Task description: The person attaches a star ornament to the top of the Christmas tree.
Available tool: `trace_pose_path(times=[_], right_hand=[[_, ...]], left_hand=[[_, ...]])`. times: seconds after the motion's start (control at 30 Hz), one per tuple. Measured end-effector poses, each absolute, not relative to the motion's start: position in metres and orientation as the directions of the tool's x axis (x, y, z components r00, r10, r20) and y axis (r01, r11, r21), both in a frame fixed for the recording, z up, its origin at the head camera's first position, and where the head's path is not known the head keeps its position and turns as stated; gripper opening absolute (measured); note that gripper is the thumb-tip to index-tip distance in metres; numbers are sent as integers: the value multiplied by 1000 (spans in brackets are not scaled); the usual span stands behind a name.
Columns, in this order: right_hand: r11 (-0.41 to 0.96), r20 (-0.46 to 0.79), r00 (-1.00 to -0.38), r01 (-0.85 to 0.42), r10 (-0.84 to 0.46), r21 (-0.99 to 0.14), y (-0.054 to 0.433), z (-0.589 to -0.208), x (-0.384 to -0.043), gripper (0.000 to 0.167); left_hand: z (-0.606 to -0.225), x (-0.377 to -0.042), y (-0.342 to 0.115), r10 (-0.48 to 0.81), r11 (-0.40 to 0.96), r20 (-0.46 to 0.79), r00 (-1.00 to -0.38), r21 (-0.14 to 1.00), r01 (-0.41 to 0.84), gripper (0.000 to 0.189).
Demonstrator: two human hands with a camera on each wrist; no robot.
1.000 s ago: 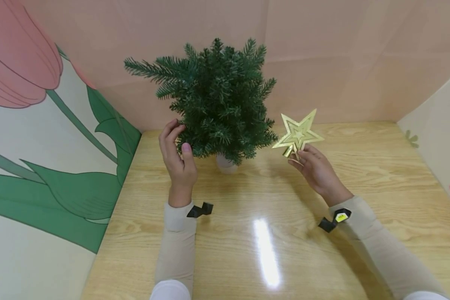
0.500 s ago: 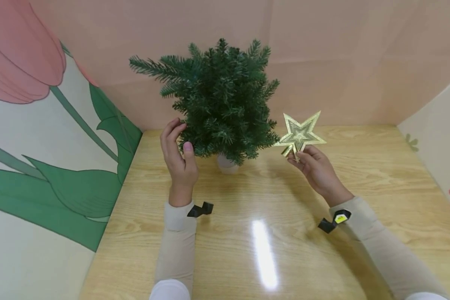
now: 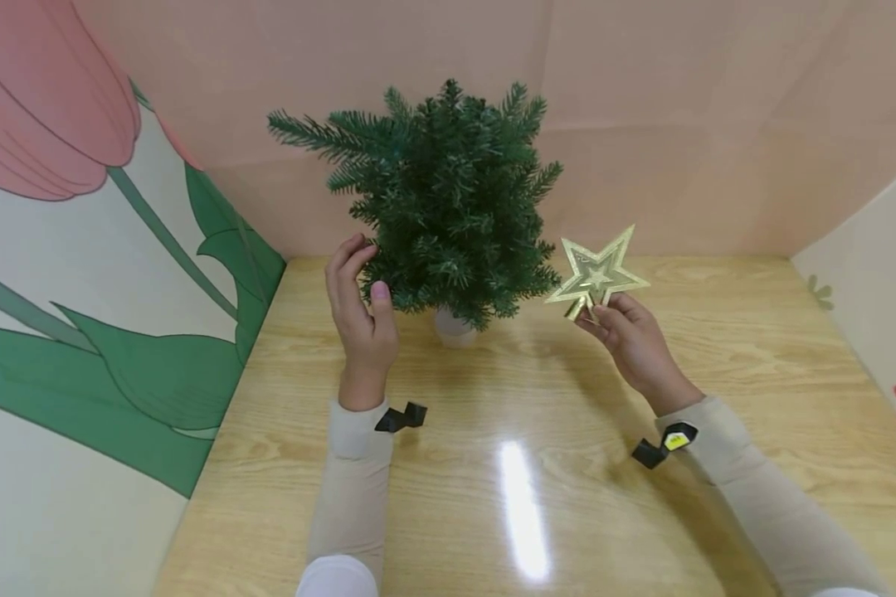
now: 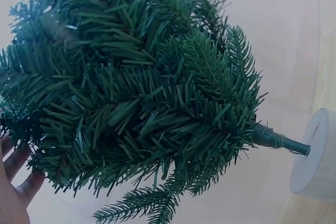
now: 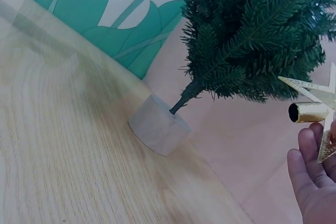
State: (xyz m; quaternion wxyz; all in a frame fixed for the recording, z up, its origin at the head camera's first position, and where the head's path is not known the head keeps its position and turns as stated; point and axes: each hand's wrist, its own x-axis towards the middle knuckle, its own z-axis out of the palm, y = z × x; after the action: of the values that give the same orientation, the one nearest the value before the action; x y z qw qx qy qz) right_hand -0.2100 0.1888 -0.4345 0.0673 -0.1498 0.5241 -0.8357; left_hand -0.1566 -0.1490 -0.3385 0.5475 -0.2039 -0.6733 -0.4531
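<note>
A small artificial Christmas tree [image 3: 455, 207] stands on a pale round base [image 5: 157, 127] at the back of the table. At its left side is my left hand [image 3: 360, 323], fingers loosely bent and the tips against the lower branches; in the left wrist view the needles partly cover those fingers [image 4: 32, 184]. To the right of the tree my right hand [image 3: 637, 344] holds a gold star tree topper [image 3: 596, 269] by a lower point, between thumb and fingers. The topper's short hollow gold tube [image 5: 310, 112] points toward the tree's base side in the right wrist view.
The wooden table [image 3: 448, 464] meets a pink cloth backdrop [image 3: 679, 166] just behind the tree. On the left rises a panel painted with a tulip [image 3: 52, 108]; a pale flowered panel [image 3: 881, 274] bounds the right.
The head view has shifted slightly, so tree and backdrop sit a little further right and lower. Both hands stay almost where they were; the star has turned slightly in my right hand.
</note>
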Motion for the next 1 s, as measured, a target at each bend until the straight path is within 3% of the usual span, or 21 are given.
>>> trace_pose_path(times=[0.53,0.77,0.87,1.0], right_hand=[[-396,147,-955,-35,-257,-918,184,-433,-209,10],[-365,138,-955,-35,-261,-931,182,-436,-209,20],[-350,131,-956,-32,-263,-936,181,-437,-208,9],[-315,112,-962,-29,-250,-949,181,-438,-208,29]], left_hand=[[-338,-156,-150,-219,499,917,-332,398,770,47],[-337,-156,-150,-225,495,916,-333,402,770,48],[-338,-156,-150,-229,491,914,-334,405,772,49],[-339,-156,-151,-231,488,912,-339,410,771,48]])
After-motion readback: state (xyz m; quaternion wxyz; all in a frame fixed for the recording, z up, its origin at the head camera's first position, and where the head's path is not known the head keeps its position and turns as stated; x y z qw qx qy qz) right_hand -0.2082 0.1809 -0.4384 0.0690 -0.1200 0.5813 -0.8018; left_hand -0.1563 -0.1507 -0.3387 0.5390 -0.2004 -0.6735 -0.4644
